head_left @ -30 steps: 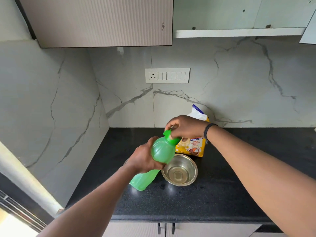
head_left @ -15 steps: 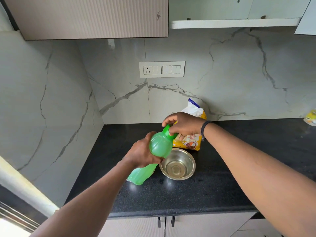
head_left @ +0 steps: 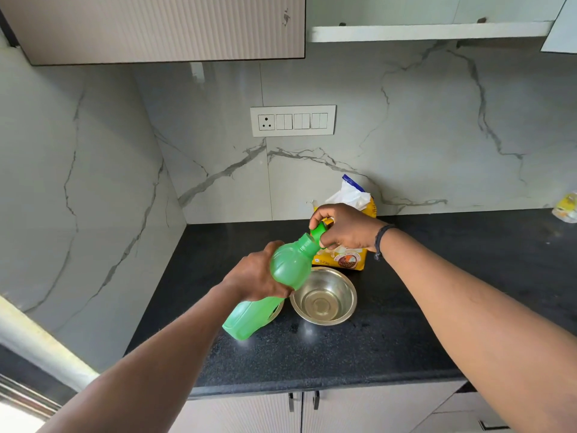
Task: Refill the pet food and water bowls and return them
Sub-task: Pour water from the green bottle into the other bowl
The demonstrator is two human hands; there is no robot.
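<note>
1. On the black speckled desk [head_left: 406, 339] in a kitchen corner, we hold a green plastic bottle [head_left: 288, 270] tilted, its neck pointing up and away from us, its base low and just above the desk.
2. Our left hand [head_left: 256, 279] grips the bottle around its middle, fingers curled about the body.
3. Our right hand [head_left: 346, 228] pinches the green cap [head_left: 318, 230] at the bottle's mouth; the cap sits at an angle to the neck, and we cannot tell whether it is fully off.
4. We cannot tell how much liquid the translucent bottle holds.
5. Just right of the bottle's lower half stands a round steel bowl [head_left: 324, 296] on the desk, upright, with what looks like a shallow layer of clear water at its bottom.
6. A second steel rim [head_left: 276, 309] peeks out beneath the bottle, just left of the bowl; its contents are hidden.
7. Behind the bowl, against the marble-patterned wall, stands a yellow pet food bag [head_left: 346, 257], its top open and white inner lining crumpled upward. We read "1.2 kg" near its lower left corner; the brand text is hidden by our right hand.
8. On the wall above is a white switch plate [head_left: 293, 120] with one socket.
9. At the far right edge of the desk lies a yellow and white wrapper [head_left: 566, 207], too blurred to read.
</note>
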